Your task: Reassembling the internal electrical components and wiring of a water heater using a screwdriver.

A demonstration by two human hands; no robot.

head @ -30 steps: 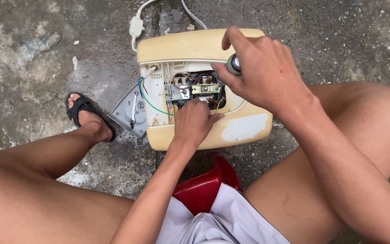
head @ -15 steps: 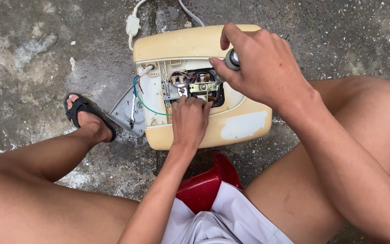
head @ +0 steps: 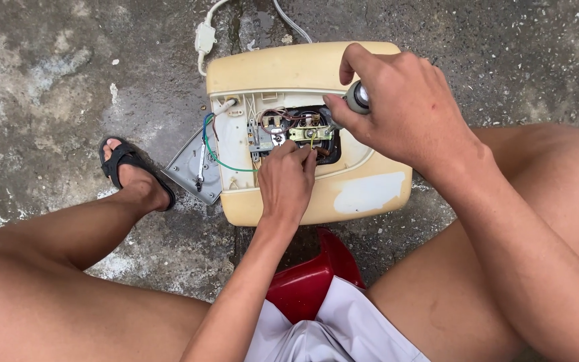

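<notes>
A cream plastic appliance housing (head: 363, 194) lies open on the concrete ground, its cavity showing wires and a small terminal block (head: 303, 131). My left hand (head: 286, 181) reaches into the cavity, its fingertips pinching at a wire by the terminal block. My right hand (head: 403, 110) is closed round the grey handle of a screwdriver (head: 356, 97), whose shaft points down into the cavity and is mostly hidden by the hand. A green wire (head: 212, 151) loops out of the housing's left side.
A grey metal cover plate (head: 192, 174) lies at the housing's left. A white cord with an inline switch (head: 204, 37) runs off at the top. My sandalled foot (head: 132, 174) rests at the left. A red plastic stool (head: 309, 278) sits under me.
My left hand has stayed at the terminal block, shifting its fingertips slightly. My right hand keeps the screwdriver in the same place. The view has drifted a little.
</notes>
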